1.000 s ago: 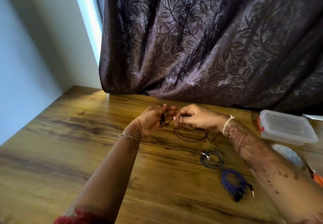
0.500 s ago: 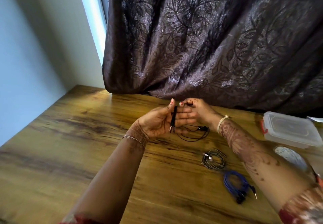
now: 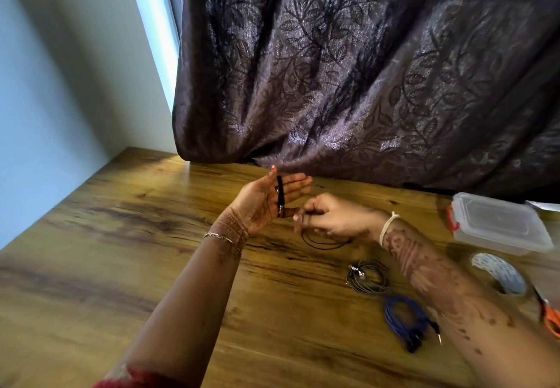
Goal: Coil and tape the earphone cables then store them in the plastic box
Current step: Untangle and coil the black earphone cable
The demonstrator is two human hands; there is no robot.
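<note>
Since the earlier frame, the right hand (image 3: pixel 330 218) has been lowered from the fingertips of the left hand (image 3: pixel 266 203) to a spot just right of that hand's near edge.

Seen from the head, the left hand is held palm up above the brown wooden surface (image 3: pixel 121 251). Its fingers are straight and released, and turns of a thin black earphone cable (image 3: pixel 280 193) are wound across them. The right hand is clenched, and the same cable is pinched in its curled fingers; the slack loop is laid on the surface beneath it.

Nearer and to the right, a coiled grey earphone cable (image 3: pixel 366 277) and a bundled blue earphone cable (image 3: pixel 406 321) are laid side by side, apart from both hands. At the far right a clear plastic box (image 3: pixel 500 224) is set with its lid on and a red clasp at its left end. A roll of white tape (image 3: pixel 500 272) is placed just near of it, and orange-handled scissors (image 3: pixel 551 318) are cut off by the frame edge. A dark leaf-patterned curtain (image 3: pixel 363 69) is hung behind.
</note>
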